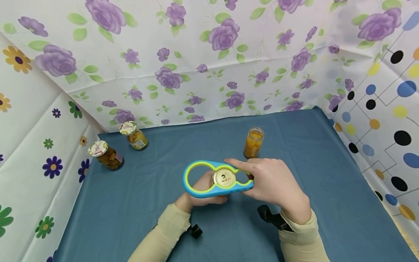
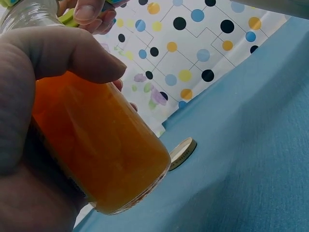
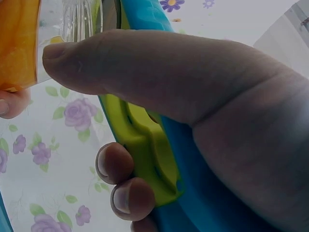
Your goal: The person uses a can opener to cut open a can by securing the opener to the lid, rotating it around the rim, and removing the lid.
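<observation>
My left hand (image 1: pixel 193 201) grips a glass jar of orange fruit (image 2: pixel 108 150), its thumb and fingers wrapped round the glass. A blue and lime-green jar opener (image 1: pixel 212 192) lies across the jar's top, its middle opening fitted around the gold lid (image 1: pixel 226 177). With my right hand (image 1: pixel 273 180) I hold the opener's right end; the index finger stretches along its upper edge in the head view. In the right wrist view the thumb (image 3: pixel 111 60) lies over the opener, its tip by the jar's glass neck, while other fingers curl below.
Beyond my right hand stands an open jar of orange fruit (image 1: pixel 253 143). A loose lid (image 2: pixel 183 153) lies on the blue cloth (image 1: pixel 147 182). Two jars with patterned lids, one darker (image 1: pixel 111 159) and one yellowish (image 1: pixel 137 140), stand at the back left. Patterned sheets (image 1: pixel 196 51) enclose the table.
</observation>
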A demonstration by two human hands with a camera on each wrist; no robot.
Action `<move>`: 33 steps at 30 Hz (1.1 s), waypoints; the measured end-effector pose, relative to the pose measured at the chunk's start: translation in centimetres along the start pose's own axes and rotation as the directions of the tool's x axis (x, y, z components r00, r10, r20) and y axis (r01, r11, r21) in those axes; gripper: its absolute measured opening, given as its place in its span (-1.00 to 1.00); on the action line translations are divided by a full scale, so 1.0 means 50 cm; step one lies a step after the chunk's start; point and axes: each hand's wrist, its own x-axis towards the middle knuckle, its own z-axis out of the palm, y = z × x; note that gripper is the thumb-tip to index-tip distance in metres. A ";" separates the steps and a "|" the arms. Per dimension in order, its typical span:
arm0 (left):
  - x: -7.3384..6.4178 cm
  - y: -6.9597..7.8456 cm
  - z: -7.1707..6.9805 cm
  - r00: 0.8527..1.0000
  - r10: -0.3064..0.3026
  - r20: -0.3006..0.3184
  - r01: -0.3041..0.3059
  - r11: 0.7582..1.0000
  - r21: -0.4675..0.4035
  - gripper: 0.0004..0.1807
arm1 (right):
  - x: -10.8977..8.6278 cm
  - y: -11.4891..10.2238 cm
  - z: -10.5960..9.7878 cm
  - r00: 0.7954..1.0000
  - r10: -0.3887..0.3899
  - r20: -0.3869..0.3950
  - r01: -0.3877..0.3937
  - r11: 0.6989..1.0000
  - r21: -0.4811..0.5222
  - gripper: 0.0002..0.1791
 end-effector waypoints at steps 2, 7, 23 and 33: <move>0.001 -0.001 -0.001 1.000 0.002 -0.001 -0.002 1.000 0.007 -0.48 | 0.000 0.000 -0.001 1.000 0.001 0.002 -0.001 1.000 0.003 -0.07; 0.003 -0.003 -0.002 1.000 0.013 -0.005 -0.013 1.000 0.011 -0.51 | -0.002 0.002 -0.002 1.000 0.004 0.000 -0.004 1.000 0.005 -0.07; -0.001 -0.010 -0.001 0.999 0.039 -0.028 -0.038 0.998 0.041 -0.42 | -0.008 0.006 -0.004 1.000 0.021 0.016 -0.021 1.000 0.005 -0.07; 0.001 -0.018 -0.012 0.993 0.020 -0.119 -0.013 0.998 0.063 -0.33 | -0.012 0.017 -0.010 0.999 0.025 -0.022 -0.025 1.000 0.001 -0.08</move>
